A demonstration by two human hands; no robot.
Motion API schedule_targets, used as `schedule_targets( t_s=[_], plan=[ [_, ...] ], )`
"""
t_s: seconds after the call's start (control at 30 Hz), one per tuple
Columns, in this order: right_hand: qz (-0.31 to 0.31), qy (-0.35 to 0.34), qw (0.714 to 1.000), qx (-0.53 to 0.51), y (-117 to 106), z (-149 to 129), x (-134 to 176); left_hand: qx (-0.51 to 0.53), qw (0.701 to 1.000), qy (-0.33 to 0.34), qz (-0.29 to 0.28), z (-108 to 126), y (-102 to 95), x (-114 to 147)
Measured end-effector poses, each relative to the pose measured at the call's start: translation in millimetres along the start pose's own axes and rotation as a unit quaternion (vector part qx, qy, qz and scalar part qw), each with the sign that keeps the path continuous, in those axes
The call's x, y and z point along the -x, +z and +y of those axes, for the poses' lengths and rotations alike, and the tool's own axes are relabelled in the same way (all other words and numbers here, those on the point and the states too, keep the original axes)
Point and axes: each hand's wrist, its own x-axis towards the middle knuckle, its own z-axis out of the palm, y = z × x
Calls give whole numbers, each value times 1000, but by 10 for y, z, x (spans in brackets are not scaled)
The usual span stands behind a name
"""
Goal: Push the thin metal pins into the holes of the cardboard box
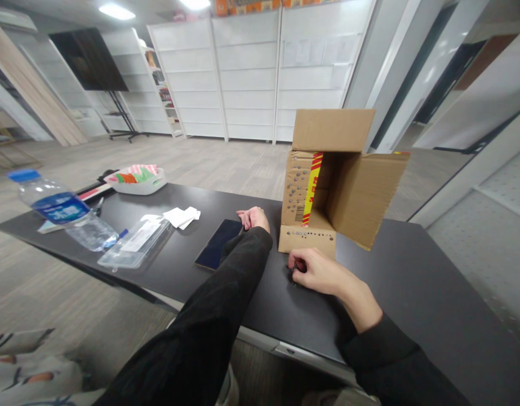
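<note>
My right hand (pixel 316 270) is low over the dark table in front of the cardboard box (pixel 308 121). Its thumb and fingers are pinched together around something small and dark, too small to name. My left hand (pixel 255 219) rests on the tabletop just beyond a dark flat phone or tablet (pixel 215 245). Its fingers are loosely bent, one stretched to the left, with nothing visible in them. The box lies with its opening facing me and its flaps spread. Small dark round studs and holes dot its left flap and lower flap, and yellow-red tape runs along one edge.
To the left on the table (pixel 382 293) are a clear plastic case (pixel 128 256), white paper pieces (pixel 183 217) and a tilted water bottle (pixel 65 208). A white basket (pixel 143 185) with colourful packets stands behind. A screen on a stand (pixel 88 59) and white shelving are farther back.
</note>
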Motion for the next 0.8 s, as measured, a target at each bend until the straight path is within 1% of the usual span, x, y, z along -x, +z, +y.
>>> schedule_targets(
  t_s=[0.13,0.23,0.3,0.43,0.6,0.7,0.8],
  plan=[
    [-1,-4,1000,-2,4,1,-2,23,1000,-1,7,-14,-27,15],
    [3,-11,1000,-3,12,7,-5,80,996,34,14,-20,-18,6],
    [4,-14,1000,-2,17,13,-9,94,995,43,20,-17,-3,-3],
    [-1,-14,1000,4,24,29,-18,0,1000,-12,25,9,49,-24],
    [-6,-13,1000,5,27,30,-21,-65,996,-27,49,42,124,-53],
    [-10,-11,1000,6,23,21,-19,-86,995,-33,50,55,132,-64],
    [-9,-10,1000,7,25,20,-23,-73,995,-47,49,67,119,-72]
  ],
)
